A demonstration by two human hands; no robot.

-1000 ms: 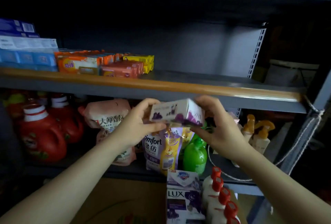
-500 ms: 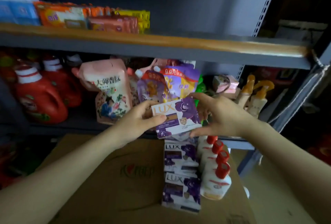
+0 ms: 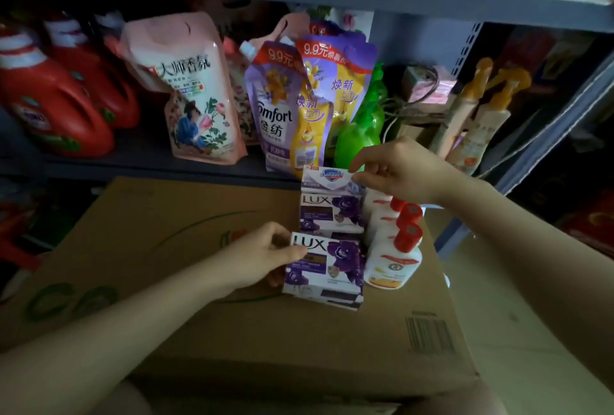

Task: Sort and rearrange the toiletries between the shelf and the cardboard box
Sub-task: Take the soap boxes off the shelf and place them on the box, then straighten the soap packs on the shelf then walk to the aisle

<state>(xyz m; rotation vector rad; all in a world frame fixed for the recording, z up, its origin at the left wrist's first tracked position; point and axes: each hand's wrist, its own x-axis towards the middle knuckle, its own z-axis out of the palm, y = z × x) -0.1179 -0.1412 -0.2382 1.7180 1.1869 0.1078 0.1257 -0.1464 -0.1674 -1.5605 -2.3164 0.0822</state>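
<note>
Left hand (image 3: 255,257) gripping the nearest purple LUX soap box (image 3: 327,263) at its left edge, thumb on the printed top face, fingers curled round the side; box lying flat atop the closed cardboard box (image 3: 172,265), near its right half. Right hand (image 3: 400,170) farther back, thumb and forefinger pinching the right corner of a white-and-blue Safeguard soap box (image 3: 329,178), other fingers loosely curled. Between the two, a second LUX soap box (image 3: 329,213), the three cartons forming a short row running away toward the shelf (image 3: 149,165). Just right of that row, touching or nearly so, a line of white pump bottles with red caps (image 3: 395,248), nearest one showing an orange-and-red label. On the shelf behind, from left: two red detergent jugs (image 3: 56,105); a pink refill pouch (image 3: 192,89) with floral print, upright and slightly tilted; purple-and-yellow Comfort pouches (image 3: 292,105) standing side by side; a green spray bottle (image 3: 362,129) partly hidden behind the right hand; a small pink box (image 3: 428,85) wrapped in cord; cream bottles with orange pump tops (image 3: 478,115) leaning against the upright post. Dim lighting, far corners too dark to read.
</note>
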